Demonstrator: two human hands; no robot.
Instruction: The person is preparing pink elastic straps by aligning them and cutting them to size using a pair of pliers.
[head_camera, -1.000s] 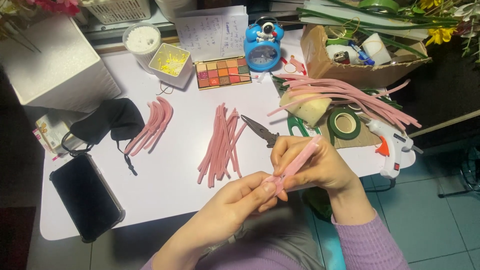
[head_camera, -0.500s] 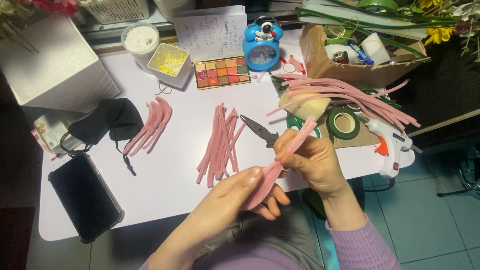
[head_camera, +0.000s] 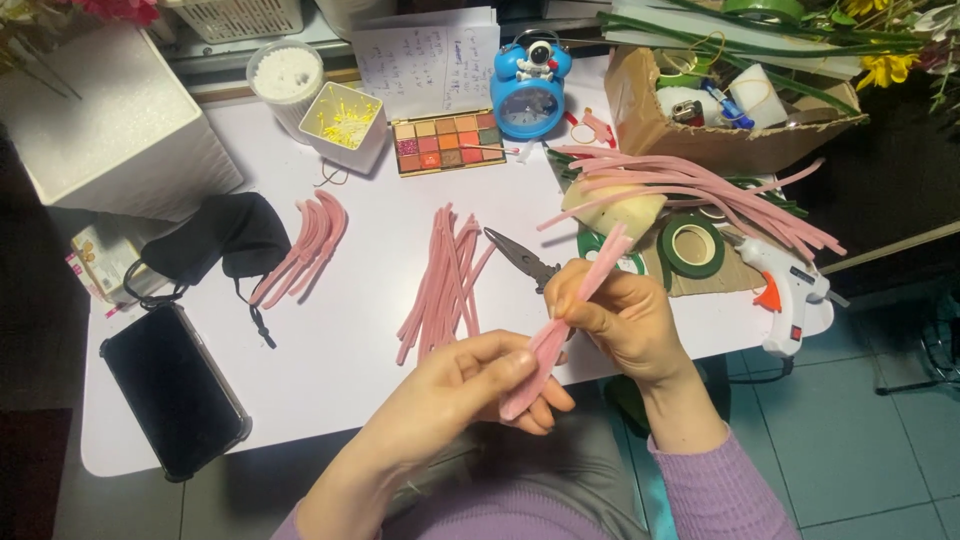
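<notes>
The left hand (head_camera: 470, 385) pinches the lower end of a small bundle of fuzzy pink pipe-cleaner stems (head_camera: 568, 322); the right hand (head_camera: 620, 315) clasps its middle, above the white table (head_camera: 370, 330)'s near edge. Beyond lie loose pink stems (head_camera: 445, 280) and black pliers (head_camera: 522, 258).

- A home craft corner is showing itself around a white table (head_camera: 330, 330) standing on a tiled floor (head_camera: 860, 420).
- Behind the table, flower stems (head_camera: 800, 30) and a cardboard box (head_camera: 720, 130) of supplies are crowding in.
- On the table, pink pipe cleaners (head_camera: 445, 280), green floral tape (head_camera: 692, 246), pliers (head_camera: 520, 257) and a glue gun (head_camera: 785, 290) are lying about.
- A phone (head_camera: 170, 390), a blue alarm clock (head_camera: 527, 95) and a makeup palette (head_camera: 450, 142) (household things) are sitting there too.
</notes>
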